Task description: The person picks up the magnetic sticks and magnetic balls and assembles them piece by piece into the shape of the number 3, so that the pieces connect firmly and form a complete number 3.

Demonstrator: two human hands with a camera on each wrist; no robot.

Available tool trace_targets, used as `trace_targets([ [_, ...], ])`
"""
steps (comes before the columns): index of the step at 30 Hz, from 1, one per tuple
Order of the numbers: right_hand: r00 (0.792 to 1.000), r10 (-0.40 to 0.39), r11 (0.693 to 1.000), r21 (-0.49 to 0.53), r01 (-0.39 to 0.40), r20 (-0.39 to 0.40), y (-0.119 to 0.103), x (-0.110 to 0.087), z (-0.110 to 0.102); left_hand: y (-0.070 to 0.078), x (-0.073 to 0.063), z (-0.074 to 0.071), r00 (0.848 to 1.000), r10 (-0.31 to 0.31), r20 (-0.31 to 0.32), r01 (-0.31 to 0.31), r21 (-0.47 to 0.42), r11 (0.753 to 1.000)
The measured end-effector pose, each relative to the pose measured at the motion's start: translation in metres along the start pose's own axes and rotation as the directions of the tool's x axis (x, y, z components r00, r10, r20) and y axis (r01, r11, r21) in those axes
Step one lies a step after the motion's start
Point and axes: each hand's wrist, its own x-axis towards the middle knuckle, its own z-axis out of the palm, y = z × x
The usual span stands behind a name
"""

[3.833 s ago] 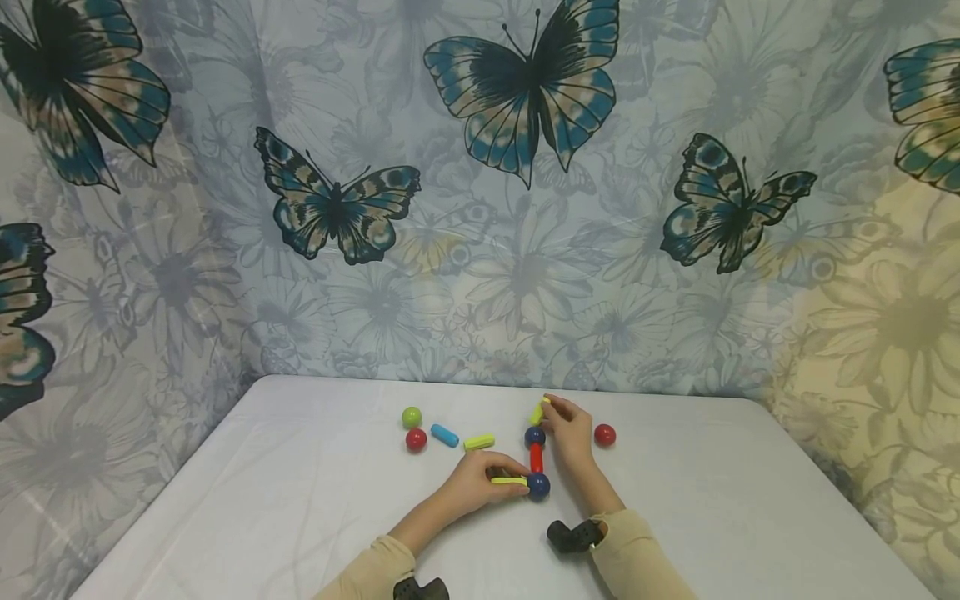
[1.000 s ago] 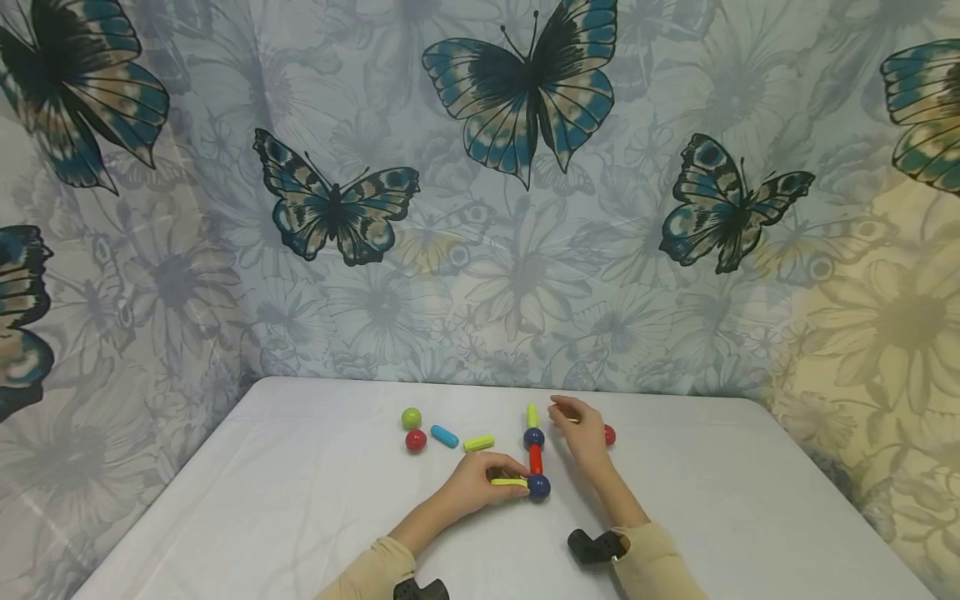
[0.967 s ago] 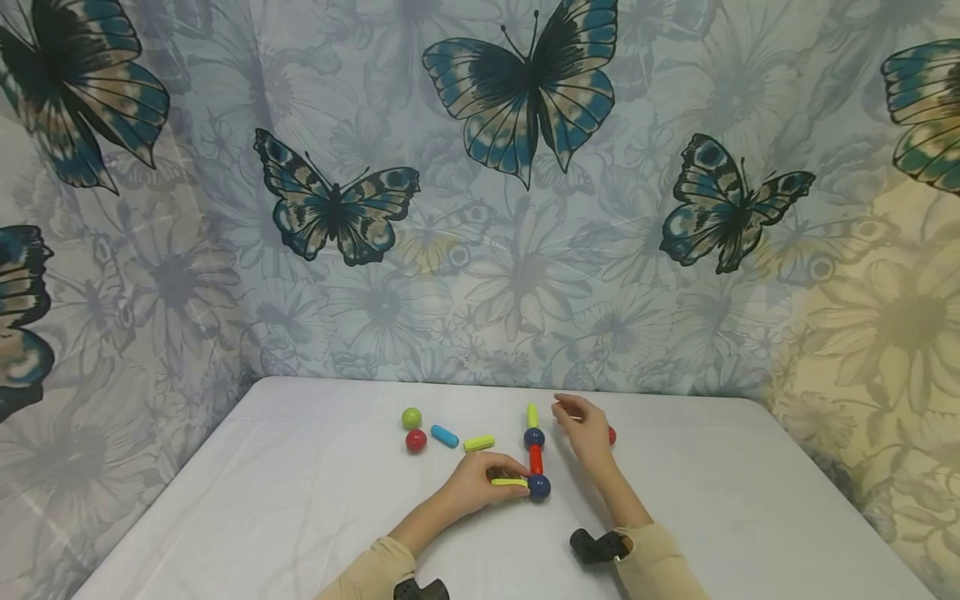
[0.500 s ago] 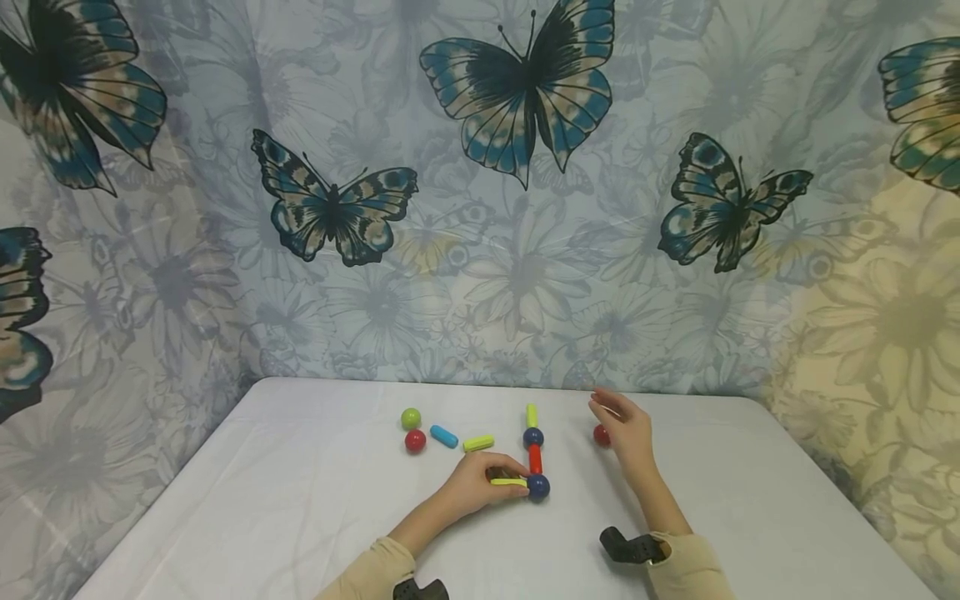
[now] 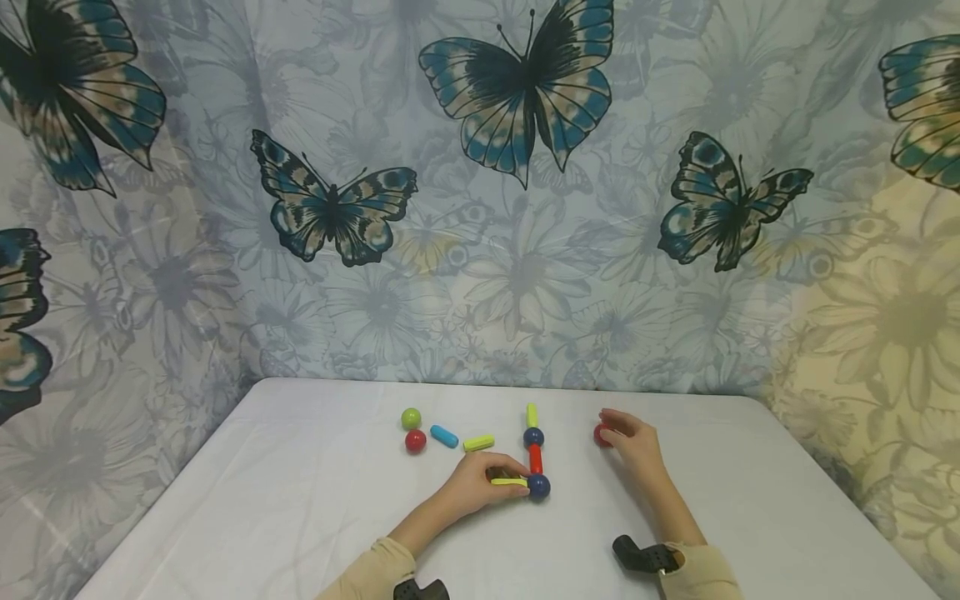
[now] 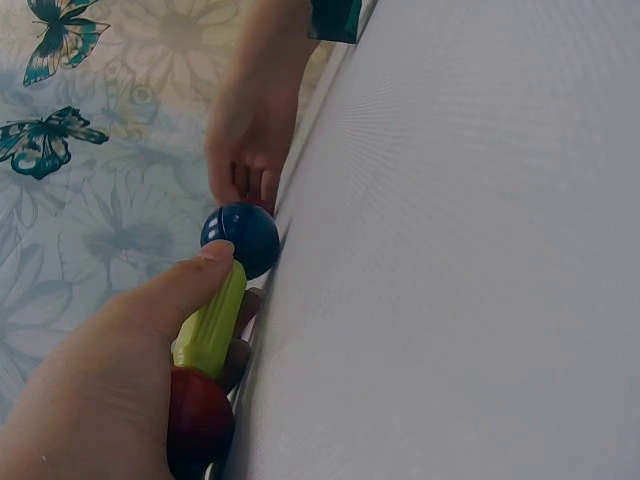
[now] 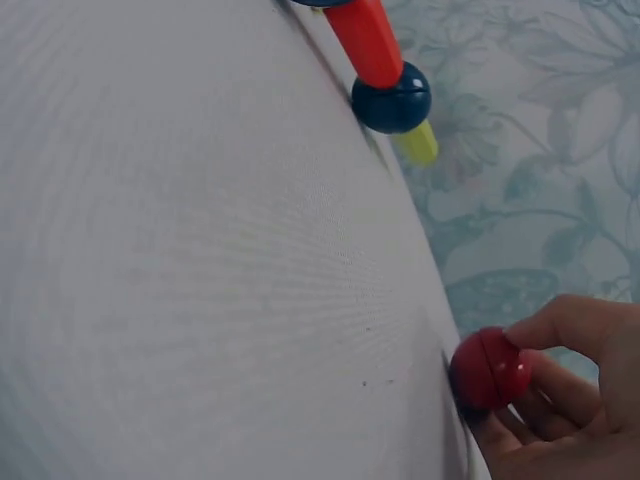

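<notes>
Lime-yellow, the near rod is pinched in the left hand, its end touching a navy ball, from which a red rod runs towards 12 o'clock to a second navy ball and a far lime rod. At the first ball's 2 o'clock, the right hand pinches a red ball on the desk; at 10 o'clock lie a blue rod and a green ball.

No text, label, brand, number or sign can be read in any of the views
</notes>
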Motion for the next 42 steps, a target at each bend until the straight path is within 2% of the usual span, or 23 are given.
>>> trace_targets([
  [14, 0.998, -0.040, 0.994, -0.101, 0.045, 0.052, 0.001, -0.002, 0.005, -0.003, 0.001, 0.000, 1.000, 0.007, 0.001, -0.007, 0.018, 1.000],
  [20, 0.998, -0.058, 0.995, -0.084, 0.057, -0.001, 0.003, 0.000, 0.007, -0.002, 0.000, 0.000, 1.000, 0.001, 0.004, -0.001, 0.010, 1.000],
  [32, 0.992, -0.029, 0.993, 0.111, 0.042, -0.123, -0.001, 0.009, 0.028, -0.002, 0.000, -0.001, 1.000, -0.003, 0.006, 0.003, 0.015, 1.000],
  [39, 0.987, -0.004, 0.999, 0.042, 0.011, -0.158, -0.001, 0.014, 0.041, -0.002, 0.000, -0.001, 1.000, -0.005, 0.006, 0.005, 0.017, 1.000],
  [42, 0.988, -0.001, 0.999, 0.054, 0.009, -0.152, -0.002, 0.017, 0.046, -0.002, 0.000, -0.001, 1.000, -0.008, 0.006, 0.008, 0.015, 1.000],
])
